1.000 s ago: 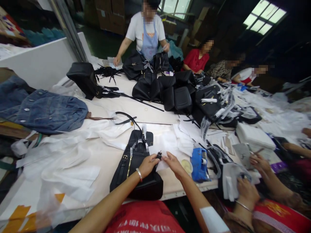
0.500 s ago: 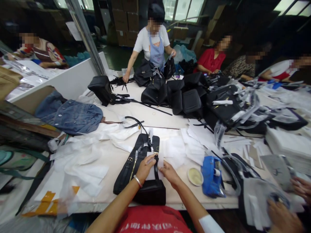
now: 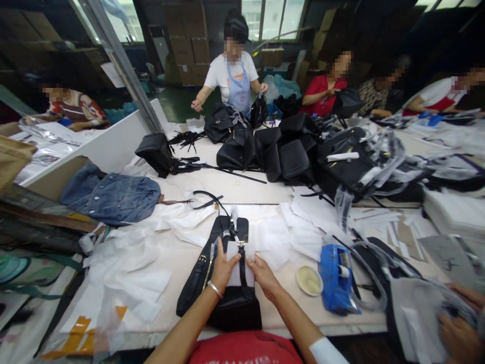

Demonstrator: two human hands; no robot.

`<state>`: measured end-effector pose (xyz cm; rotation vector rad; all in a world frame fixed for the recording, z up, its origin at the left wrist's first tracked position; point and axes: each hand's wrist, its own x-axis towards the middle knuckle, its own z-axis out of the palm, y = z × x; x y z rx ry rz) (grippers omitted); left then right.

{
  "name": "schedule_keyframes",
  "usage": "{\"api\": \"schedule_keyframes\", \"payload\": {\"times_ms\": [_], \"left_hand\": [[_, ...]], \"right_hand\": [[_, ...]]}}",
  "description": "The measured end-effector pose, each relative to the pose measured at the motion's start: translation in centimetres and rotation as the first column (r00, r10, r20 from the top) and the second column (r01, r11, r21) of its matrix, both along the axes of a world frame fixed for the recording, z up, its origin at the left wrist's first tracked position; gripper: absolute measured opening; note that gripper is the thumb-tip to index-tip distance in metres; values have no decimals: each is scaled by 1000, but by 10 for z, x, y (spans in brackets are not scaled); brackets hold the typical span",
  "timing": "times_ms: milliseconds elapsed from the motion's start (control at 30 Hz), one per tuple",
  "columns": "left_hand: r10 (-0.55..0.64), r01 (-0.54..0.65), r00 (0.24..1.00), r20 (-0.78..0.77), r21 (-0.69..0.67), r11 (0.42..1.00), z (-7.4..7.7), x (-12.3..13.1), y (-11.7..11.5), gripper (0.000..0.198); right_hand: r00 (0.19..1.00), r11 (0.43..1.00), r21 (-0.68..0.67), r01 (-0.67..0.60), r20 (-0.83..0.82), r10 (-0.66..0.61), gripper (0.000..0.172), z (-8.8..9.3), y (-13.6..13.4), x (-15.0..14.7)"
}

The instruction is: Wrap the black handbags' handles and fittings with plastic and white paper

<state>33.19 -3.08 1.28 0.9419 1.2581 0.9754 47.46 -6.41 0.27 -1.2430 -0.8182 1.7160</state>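
A black handbag [image 3: 222, 283] lies flat on the white table [image 3: 178, 253] right in front of me. A small white sheet of paper [image 3: 238, 263] rests on its front, under a black strap with a metal buckle [image 3: 241, 245]. My left hand [image 3: 223, 265] pinches the sheet's left edge, thumb on top, a bracelet on the wrist. My right hand [image 3: 263, 273] holds the sheet's right edge with its fingers curled. Both hands press against the bag.
White tissue sheets [image 3: 129, 268] litter the table to the left. A denim jacket [image 3: 113, 197] lies further left. A blue tape dispenser [image 3: 335, 278] and small round dish [image 3: 309, 279] sit to the right. Black bags [image 3: 288, 151] pile beyond. Several other people work around the table.
My hands carried the white sheet and small clasp down onto the bag's front. The view shifted up and left, showing a person at far left.
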Motion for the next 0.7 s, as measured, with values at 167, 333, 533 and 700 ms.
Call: {"api": "schedule_keyframes", "payload": {"times_ms": [167,333,533,700], "left_hand": [[-72,145,950,304,-225,964,-6,6,-5,52],[-24,88,948,316,-191,978,-6,14,-5,50],[28,0,977,212,-132,991,-18,24,-9,46],[74,-44,978,195,-151,988,-18,31,-13,50]], "right_hand": [[1000,999,34,19,20,-20,41,-1,1,1],[974,982,181,57,208,-95,42,-1,7,0],[761,959,281,-23,628,-166,36,-10,-1,-10],[453,948,222,-228,886,-99,34,-3,-11,-15]]}}
